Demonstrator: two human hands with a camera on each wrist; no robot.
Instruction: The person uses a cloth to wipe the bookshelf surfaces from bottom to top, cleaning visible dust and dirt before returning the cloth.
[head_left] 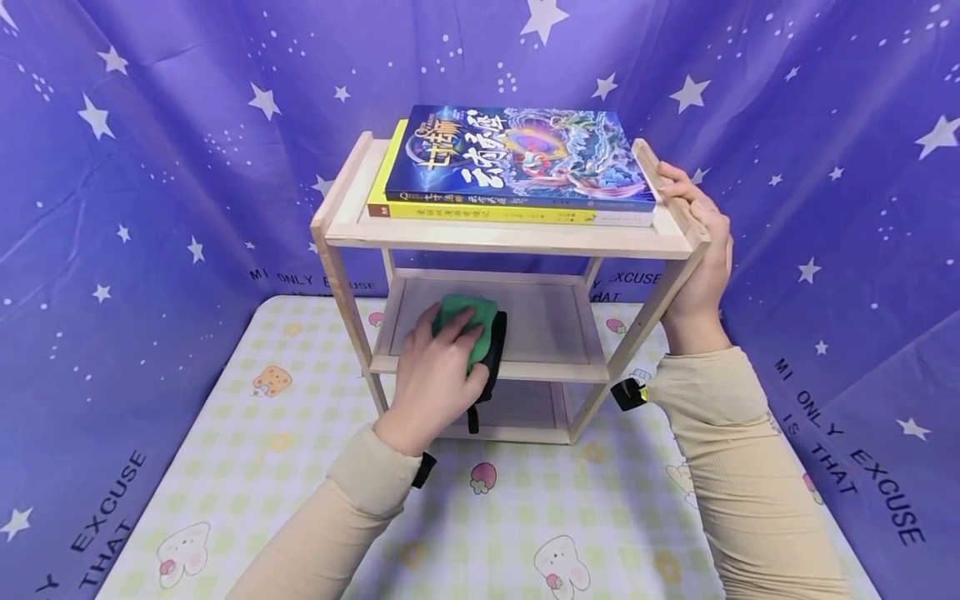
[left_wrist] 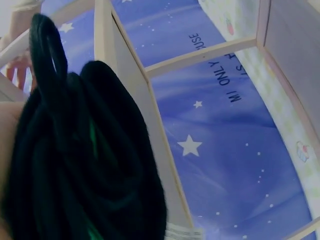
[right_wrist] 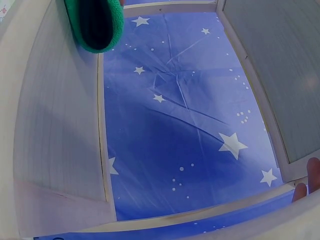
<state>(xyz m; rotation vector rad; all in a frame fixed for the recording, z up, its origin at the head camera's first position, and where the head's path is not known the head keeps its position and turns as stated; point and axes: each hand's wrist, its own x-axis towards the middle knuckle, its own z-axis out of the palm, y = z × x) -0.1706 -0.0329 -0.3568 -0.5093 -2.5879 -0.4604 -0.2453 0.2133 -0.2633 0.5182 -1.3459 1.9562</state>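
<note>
My left hand [head_left: 438, 379] holds a folded green cloth [head_left: 480, 312] with a black side and a hanging loop, over the middle board [head_left: 547, 321] of a small wooden shelf rack [head_left: 510, 238]. Close up in the left wrist view, the black side of the cloth [left_wrist: 105, 165] fills the lower left. Its green edge [right_wrist: 95, 48] hangs at the top of the right wrist view beside the middle board. My right hand [head_left: 705, 258] grips the rack's upper right side rail, fingers over the top edge.
Two books lie stacked on the top board, a blue one [head_left: 517, 158] over a yellow one [head_left: 480, 212]. Below is the bottom board [head_left: 525, 408]. The rack stands on a checked tablecloth [head_left: 315, 467]. Purple star-printed curtain [head_left: 187, 167] encloses the back and sides.
</note>
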